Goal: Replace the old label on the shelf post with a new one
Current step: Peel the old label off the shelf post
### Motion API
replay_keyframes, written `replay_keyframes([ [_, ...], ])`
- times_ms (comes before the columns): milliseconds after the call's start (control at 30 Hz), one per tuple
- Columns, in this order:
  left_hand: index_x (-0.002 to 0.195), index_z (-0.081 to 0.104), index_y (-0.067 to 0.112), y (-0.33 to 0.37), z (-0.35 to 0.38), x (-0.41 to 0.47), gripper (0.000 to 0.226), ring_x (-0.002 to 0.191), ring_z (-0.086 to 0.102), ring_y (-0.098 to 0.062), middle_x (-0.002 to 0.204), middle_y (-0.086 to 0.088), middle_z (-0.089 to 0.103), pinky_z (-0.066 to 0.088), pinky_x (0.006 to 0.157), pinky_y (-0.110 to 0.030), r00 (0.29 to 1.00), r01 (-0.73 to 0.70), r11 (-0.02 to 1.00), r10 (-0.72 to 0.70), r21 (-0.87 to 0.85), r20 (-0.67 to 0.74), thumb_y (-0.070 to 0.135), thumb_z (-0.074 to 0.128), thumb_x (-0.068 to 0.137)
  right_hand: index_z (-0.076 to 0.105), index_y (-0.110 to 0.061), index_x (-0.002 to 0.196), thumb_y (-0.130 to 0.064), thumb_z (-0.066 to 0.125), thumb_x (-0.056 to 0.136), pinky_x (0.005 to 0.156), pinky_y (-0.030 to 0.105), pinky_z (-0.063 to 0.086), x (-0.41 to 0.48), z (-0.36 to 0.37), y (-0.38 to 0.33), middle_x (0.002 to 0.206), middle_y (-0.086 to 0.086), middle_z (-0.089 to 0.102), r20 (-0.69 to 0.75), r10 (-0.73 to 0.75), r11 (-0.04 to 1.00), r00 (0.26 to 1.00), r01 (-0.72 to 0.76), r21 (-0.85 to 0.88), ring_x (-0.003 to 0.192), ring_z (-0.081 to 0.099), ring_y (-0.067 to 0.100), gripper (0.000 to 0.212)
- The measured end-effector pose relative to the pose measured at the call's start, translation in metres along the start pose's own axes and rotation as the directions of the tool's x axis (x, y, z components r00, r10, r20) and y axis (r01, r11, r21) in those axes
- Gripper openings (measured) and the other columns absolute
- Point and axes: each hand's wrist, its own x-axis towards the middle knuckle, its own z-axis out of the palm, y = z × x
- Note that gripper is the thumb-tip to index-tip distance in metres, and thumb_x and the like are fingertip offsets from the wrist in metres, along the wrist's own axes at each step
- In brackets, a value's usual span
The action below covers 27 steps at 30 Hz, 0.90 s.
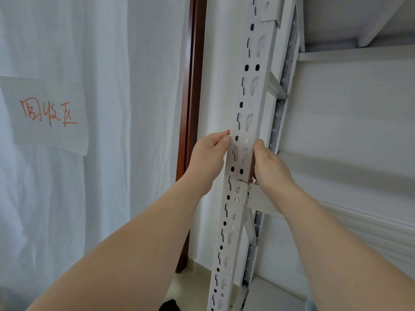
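Your white perforated metal shelf post [243, 122] runs tilted up the middle of the view, and against its front face, between your two hands, lies a translucent label [239, 157] through which the post's slots and round holes show. The label wraps the post just above the joint where a white crossbeam [261, 202] hooks in.

Your left hand [207, 157] sits on the left edge of the post, with its fingertips [224, 138] curled and pinching the label's upper left corner, which lifts a little off the metal. Your right hand [270, 163] is on the right edge of the post, thumb [259, 144] pressed against the label's right side; its other fingers wrap behind the post and you cannot tell how they lie.

Left of the post stands a dark brown wooden door frame [193, 108], and farther left hangs a white curtain [112, 108] bearing a white paper sheet with red handwriting [48, 113]. Right of the post sit the white shelf boards [359, 55].
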Motion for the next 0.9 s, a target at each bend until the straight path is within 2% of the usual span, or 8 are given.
replay_keyframes([
  [67, 0.057, 0.050, 0.029, -0.001, 0.004, 0.000, 0.042, 0.041, 0.043, 0.002, 0.039, 0.017, 0.045, 0.033, 0.052, -0.014, 0.996, -0.018, 0.998, 0.023, 0.058, -0.084, 0.021, 0.046, 0.097, 0.047, -0.030, 0.072, -0.057, 0.019, 0.093, 0.102, 0.050, 0.043, -0.001, 0.000, 0.000, 0.078, -0.006, 0.051, 0.001, -0.002, 1.000, 1.000, 0.002, 0.005, 0.089, 0.049, 0.025, 0.046],
  [100, 0.055, 0.044, 0.027, 0.000, 0.005, 0.000, 0.041, 0.041, 0.039, -0.002, 0.040, 0.015, 0.040, 0.030, 0.051, -0.016, 0.990, -0.039, 0.992, 0.054, 0.118, -0.130, 0.026, 0.048, 0.096, 0.048, -0.030, 0.072, -0.058, 0.018, 0.092, 0.103, 0.050, 0.043, -0.001, 0.000, 0.000, 0.081, -0.005, 0.052, 0.003, -0.002, 1.000, 1.000, 0.002, 0.006, 0.090, 0.050, 0.025, 0.045],
  [167, 0.071, 0.055, 0.021, 0.001, 0.007, 0.003, 0.028, 0.049, 0.044, -0.001, 0.052, 0.014, 0.046, 0.034, 0.050, -0.014, 0.976, -0.064, 0.961, 0.117, 0.270, -0.182, 0.036, 0.050, 0.094, 0.051, -0.028, 0.075, -0.057, 0.019, 0.093, 0.104, 0.051, 0.044, -0.001, -0.001, 0.001, 0.082, -0.004, 0.054, 0.008, -0.007, 1.000, 1.000, 0.007, 0.000, 0.091, 0.052, 0.025, 0.047],
  [233, 0.086, 0.057, 0.014, 0.003, 0.007, 0.007, 0.028, 0.055, 0.047, 0.001, 0.061, 0.009, 0.048, 0.038, 0.055, -0.012, 0.968, -0.083, 0.929, 0.162, 0.362, -0.193, 0.039, 0.047, 0.095, 0.055, -0.023, 0.079, -0.055, 0.019, 0.095, 0.104, 0.050, 0.045, 0.001, -0.002, 0.003, 0.082, -0.002, 0.057, 0.014, -0.013, 1.000, 1.000, 0.014, -0.012, 0.092, 0.055, 0.027, 0.051],
  [433, 0.069, 0.043, 0.014, 0.003, 0.008, 0.012, 0.034, 0.058, 0.042, -0.014, 0.060, 0.005, 0.045, 0.038, 0.057, -0.031, 0.969, -0.066, 0.841, 0.181, 0.536, -0.165, 0.034, 0.041, 0.096, 0.060, -0.020, 0.093, -0.056, 0.018, 0.095, 0.105, 0.051, 0.043, 0.002, -0.002, 0.003, 0.091, -0.002, 0.060, 0.024, -0.021, 0.999, 1.000, 0.021, -0.025, 0.104, 0.058, 0.030, 0.056],
  [533, 0.071, 0.040, 0.011, 0.000, 0.009, 0.009, 0.033, 0.062, 0.044, -0.022, 0.061, 0.001, 0.044, 0.042, 0.061, -0.039, 0.962, -0.111, 0.790, 0.238, 0.603, -0.133, 0.029, 0.038, 0.098, 0.053, -0.025, 0.078, -0.053, 0.019, 0.097, 0.101, 0.048, 0.043, 0.001, -0.002, 0.002, 0.081, -0.005, 0.053, 0.016, -0.015, 1.000, 1.000, 0.016, -0.020, 0.094, 0.052, 0.027, 0.049],
  [767, 0.075, 0.046, 0.000, 0.002, 0.013, 0.009, 0.026, 0.062, 0.041, -0.024, 0.065, -0.010, 0.047, 0.042, 0.062, -0.046, 0.955, -0.123, 0.825, 0.250, 0.551, -0.161, 0.015, 0.037, 0.095, 0.050, -0.027, 0.078, -0.053, 0.018, 0.098, 0.105, 0.051, 0.042, 0.001, -0.002, 0.001, 0.088, -0.003, 0.053, 0.013, -0.016, 1.000, 1.000, 0.015, 0.016, 0.093, 0.049, 0.025, 0.046],
  [900, 0.073, 0.044, 0.002, 0.000, 0.010, 0.005, 0.022, 0.056, 0.035, -0.017, 0.059, -0.001, 0.041, 0.035, 0.053, -0.033, 0.966, -0.092, 0.873, 0.196, 0.479, -0.170, 0.010, 0.037, 0.091, 0.043, -0.027, 0.068, -0.052, 0.019, 0.098, 0.101, 0.049, 0.042, 0.001, -0.003, 0.000, 0.075, -0.005, 0.048, 0.020, -0.023, 1.000, 1.000, 0.023, -0.001, 0.089, 0.047, 0.026, 0.046],
])
